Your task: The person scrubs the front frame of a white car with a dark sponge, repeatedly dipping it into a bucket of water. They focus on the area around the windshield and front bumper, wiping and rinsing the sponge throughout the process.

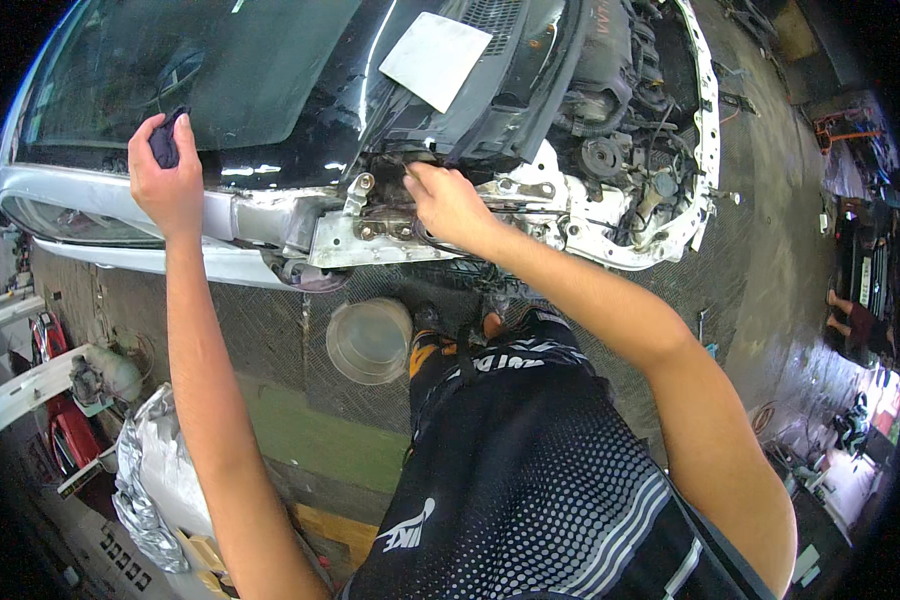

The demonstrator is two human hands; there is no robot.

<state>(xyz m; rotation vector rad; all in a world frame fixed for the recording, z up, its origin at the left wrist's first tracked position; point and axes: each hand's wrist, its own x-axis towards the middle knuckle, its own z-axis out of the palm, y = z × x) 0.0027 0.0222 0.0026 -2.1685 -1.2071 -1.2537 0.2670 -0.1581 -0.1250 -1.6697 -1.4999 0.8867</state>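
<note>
My left hand (pixel 166 190) is raised in front of the car's windshield (pixel 260 70), its thumb and fingers closed around a dark, crumpled cloth (pixel 165 143). Beside the base of the glass, my right hand (pixel 452 208) reaches into the gap next to the white fender support (pixel 410 246). Its fingers are bent together at the tips; whatever they may pinch is too small or hidden to make out. A metal hinge (pixel 358 192) stands just left of that hand.
A white square sheet (pixel 436 60) lies on the black cowl panel (pixel 510 110). The engine bay (pixel 620 120) is exposed to the right. A translucent bucket (pixel 369 342) stands on the floor by my feet. Car parts and a wrapped silver bundle (pixel 160 480) lie at lower left.
</note>
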